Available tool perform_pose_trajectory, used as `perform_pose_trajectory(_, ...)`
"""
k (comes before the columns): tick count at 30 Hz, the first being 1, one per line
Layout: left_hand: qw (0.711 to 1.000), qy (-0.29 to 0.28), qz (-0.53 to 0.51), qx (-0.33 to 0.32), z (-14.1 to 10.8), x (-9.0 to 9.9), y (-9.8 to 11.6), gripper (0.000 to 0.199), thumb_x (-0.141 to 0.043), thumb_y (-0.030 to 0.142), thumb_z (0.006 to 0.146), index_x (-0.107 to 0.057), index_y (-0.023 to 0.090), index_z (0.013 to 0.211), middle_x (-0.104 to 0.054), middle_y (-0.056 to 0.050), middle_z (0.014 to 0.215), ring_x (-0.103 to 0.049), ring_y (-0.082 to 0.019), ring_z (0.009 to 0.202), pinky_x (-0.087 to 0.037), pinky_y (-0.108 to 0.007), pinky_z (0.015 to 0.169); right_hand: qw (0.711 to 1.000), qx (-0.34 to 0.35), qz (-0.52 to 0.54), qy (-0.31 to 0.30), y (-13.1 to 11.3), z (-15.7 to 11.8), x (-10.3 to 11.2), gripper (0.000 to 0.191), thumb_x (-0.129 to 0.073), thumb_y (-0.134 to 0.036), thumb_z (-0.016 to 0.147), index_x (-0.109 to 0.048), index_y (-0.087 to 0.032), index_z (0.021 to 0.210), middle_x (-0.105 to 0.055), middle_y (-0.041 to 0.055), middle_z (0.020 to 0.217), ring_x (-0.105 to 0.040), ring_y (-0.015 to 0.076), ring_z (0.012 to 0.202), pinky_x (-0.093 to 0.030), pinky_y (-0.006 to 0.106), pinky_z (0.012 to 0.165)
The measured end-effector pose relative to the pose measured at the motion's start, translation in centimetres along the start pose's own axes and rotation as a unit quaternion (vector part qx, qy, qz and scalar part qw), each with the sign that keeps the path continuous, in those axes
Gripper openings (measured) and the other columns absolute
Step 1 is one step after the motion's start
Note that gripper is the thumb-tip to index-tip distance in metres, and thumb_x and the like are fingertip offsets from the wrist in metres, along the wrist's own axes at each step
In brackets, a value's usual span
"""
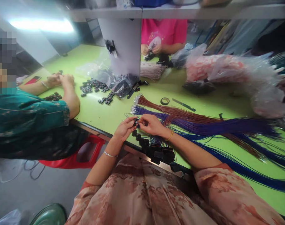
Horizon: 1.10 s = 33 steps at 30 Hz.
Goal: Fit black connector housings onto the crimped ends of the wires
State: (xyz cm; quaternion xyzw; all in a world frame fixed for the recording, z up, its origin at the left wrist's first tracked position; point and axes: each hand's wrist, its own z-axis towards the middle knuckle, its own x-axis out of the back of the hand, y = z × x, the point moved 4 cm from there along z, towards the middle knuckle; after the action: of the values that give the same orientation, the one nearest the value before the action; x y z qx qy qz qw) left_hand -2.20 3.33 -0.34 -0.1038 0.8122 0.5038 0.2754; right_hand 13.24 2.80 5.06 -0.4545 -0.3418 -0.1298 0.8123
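Between the fingers of my left hand point(125, 127) is a small black connector point(135, 122). My right hand point(150, 124) pinches at the connector's right side, and what its fingertips hold is too small to make out. Just below my hands, several black connectors point(157, 153) lie clustered at the table's front edge. Bundles of brown wires point(156, 107) and blue wires point(187, 125) with silvery tips stretch from behind my hands to the right.
Black tape point(164, 101) and a dark flat blade point(183, 104) lie beyond the wires. Loose black connectors point(93, 87) and plastic bags point(215, 68) are farther back. One person in green point(32, 115) sits at left, another in pink point(164, 32) opposite. A red stool point(86, 156) stands at left.
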Motion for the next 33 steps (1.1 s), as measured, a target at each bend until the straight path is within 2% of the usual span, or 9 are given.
perform_pose_trajectory(8, 0.997, 0.059, 0.045, -0.032, -0.3, -0.3, -0.6, 0.035, -0.083, 0.020, 0.059, -0.068, 0.015, 0.090, -0.069, -0.002, 0.082, -0.062, -0.008, 0.069, -0.052, -0.020, 0.066, 0.998, 0.030, -0.061, -0.013, 0.3, -0.1, -0.9, 0.004, -0.052, -0.018, 0.076, -0.054, -0.019, 0.072, -0.057, 0.0027, 0.069, -0.047, 0.0146, 0.065, -0.034, 0.027, 0.064)
perform_pose_trajectory(13, 0.993, 0.091, 0.042, -0.057, -0.5, -0.7, -0.7, 0.039, -0.085, 0.024, 0.056, -0.066, 0.015, 0.088, -0.069, -0.001, 0.078, -0.062, -0.008, 0.065, -0.052, -0.019, 0.063, 0.999, 0.025, -0.046, -0.015, 0.6, -0.4, -1.3, 0.010, -0.049, -0.022, 0.082, -0.058, -0.018, 0.078, -0.060, 0.0036, 0.071, -0.050, 0.0148, 0.067, -0.035, 0.026, 0.065)
perform_pose_trajectory(18, 0.991, 0.108, 0.045, -0.065, -0.7, -1.0, -0.9, 0.041, -0.086, 0.024, 0.053, -0.064, 0.015, 0.086, -0.067, 0.001, 0.071, -0.060, -0.007, 0.060, -0.050, -0.020, 0.061, 0.999, -0.002, -0.053, -0.012, 0.6, -0.6, -1.5, 0.009, -0.052, -0.021, 0.079, -0.058, -0.017, 0.073, -0.059, 0.0023, 0.067, -0.048, 0.0133, 0.062, -0.033, 0.025, 0.061)
perform_pose_trajectory(22, 0.988, 0.110, 0.065, -0.084, -0.9, -1.0, -0.7, 0.040, -0.085, 0.023, 0.055, -0.064, 0.014, 0.088, -0.067, -0.001, 0.075, -0.060, -0.009, 0.065, -0.051, -0.023, 0.065, 0.999, -0.035, -0.008, -0.040, 1.9, 0.9, -0.5, 0.016, -0.049, -0.024, 0.085, -0.062, -0.017, 0.078, -0.064, 0.0014, 0.072, -0.051, 0.0119, 0.063, -0.036, 0.024, 0.062)
perform_pose_trajectory(25, 0.986, 0.114, 0.074, -0.097, -0.8, -1.0, -0.5, 0.040, -0.084, 0.022, 0.054, -0.065, 0.014, 0.088, -0.066, 0.000, 0.075, -0.060, -0.010, 0.068, -0.050, -0.024, 0.068, 0.993, -0.082, -0.085, -0.019, 3.7, 2.9, 0.4, 0.016, -0.050, -0.023, 0.085, -0.065, -0.017, 0.081, -0.068, 0.0052, 0.084, -0.057, 0.0154, 0.075, -0.038, 0.026, 0.068)
perform_pose_trajectory(28, 0.987, 0.111, 0.074, -0.091, -0.5, -1.0, -0.6, 0.040, -0.084, 0.023, 0.055, -0.065, 0.014, 0.088, -0.065, 0.000, 0.076, -0.060, -0.010, 0.069, -0.051, -0.026, 0.069, 0.973, -0.119, -0.190, -0.046, 5.2, 4.4, -0.1, 0.013, -0.056, -0.025, 0.083, -0.066, -0.018, 0.084, -0.068, 0.0095, 0.094, -0.059, 0.0211, 0.084, -0.038, 0.029, 0.069)
perform_pose_trajectory(33, 0.988, 0.101, 0.072, -0.091, -0.2, -0.9, -1.0, 0.042, -0.084, 0.025, 0.056, -0.064, 0.014, 0.090, -0.064, 0.000, 0.077, -0.060, -0.010, 0.070, -0.051, -0.027, 0.069, 0.959, -0.122, -0.249, -0.067, 5.8, 4.8, -1.1, 0.017, -0.049, -0.025, 0.088, -0.064, -0.017, 0.089, -0.067, 0.0125, 0.097, -0.059, 0.0239, 0.085, -0.038, 0.031, 0.069)
